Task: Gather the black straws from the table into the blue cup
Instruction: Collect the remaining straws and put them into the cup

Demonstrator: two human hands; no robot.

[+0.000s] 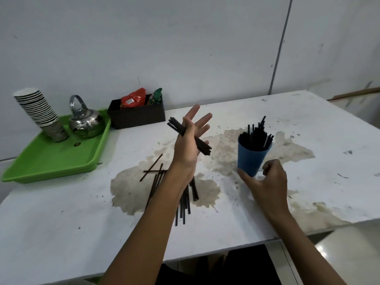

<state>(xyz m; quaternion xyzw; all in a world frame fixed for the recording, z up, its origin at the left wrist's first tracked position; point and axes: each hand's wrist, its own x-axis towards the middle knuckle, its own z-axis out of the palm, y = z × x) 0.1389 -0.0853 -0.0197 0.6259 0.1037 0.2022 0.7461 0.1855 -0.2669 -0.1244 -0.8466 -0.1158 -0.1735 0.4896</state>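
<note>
Nearest, we see two bare forearms reaching over the worn white bench [61, 233]. Loose black straws [183, 204] lie scattered on a stained patch under the left forearm. Our right hand [269, 182] sits by the base of the blue cup [251, 159], thumb stretched toward the cup and fingers [267, 166] curled loosely; we cannot tell whether they touch it. The cup stands upright with many straws already inside. Farther on, our left hand [190, 140] is raised, palm up, fingers [202, 120] spread and straight, with a bundle of straws [185, 133] lying across it, held by the thumb. At the back left, a green tray [41, 161] carries a metal kettle [86, 122] and a stack of paper cups [41, 112]; beside it stands a dark box [139, 116] of packets.
</note>
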